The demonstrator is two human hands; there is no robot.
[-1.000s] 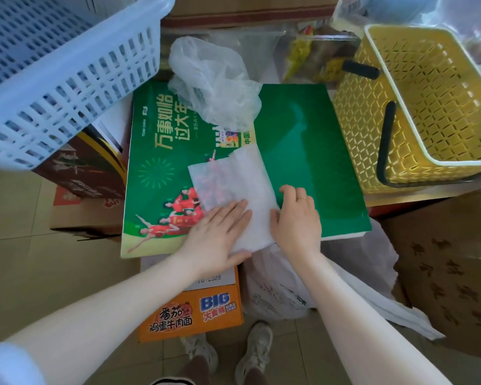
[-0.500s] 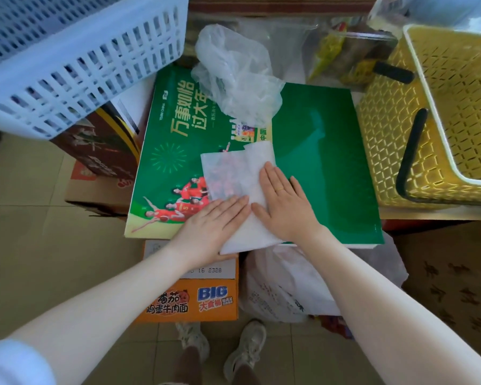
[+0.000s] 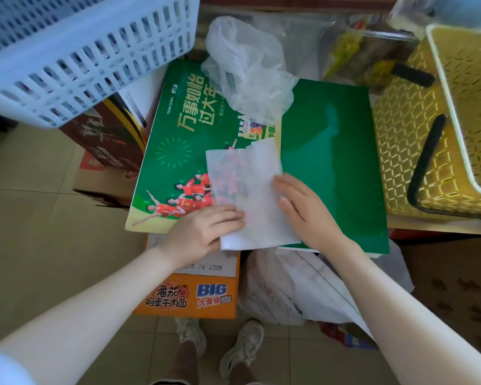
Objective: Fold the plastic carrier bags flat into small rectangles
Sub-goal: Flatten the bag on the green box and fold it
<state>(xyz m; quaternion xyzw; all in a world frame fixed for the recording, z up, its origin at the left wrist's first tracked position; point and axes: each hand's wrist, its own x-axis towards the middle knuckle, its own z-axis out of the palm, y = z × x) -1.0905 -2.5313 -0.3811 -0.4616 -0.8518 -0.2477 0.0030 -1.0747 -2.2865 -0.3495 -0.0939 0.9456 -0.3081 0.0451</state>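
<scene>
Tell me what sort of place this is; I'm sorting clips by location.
Probably a small shop's stockroom or a home storage corner: stacked cartons such as the orange noodle box, a yellow shopping basket and a white crate, on a tiled floor.

Folded white bag point(image 3: 245, 195) laid flat on green box point(image 3: 331, 162); near corner pressed by left hand point(image 3: 203, 232), right edge touched by right hand point(image 3: 303, 212). Crumpled clear bag point(image 3: 247, 70) seen behind, yellow basket point(image 3: 417, 151) at right.
</scene>
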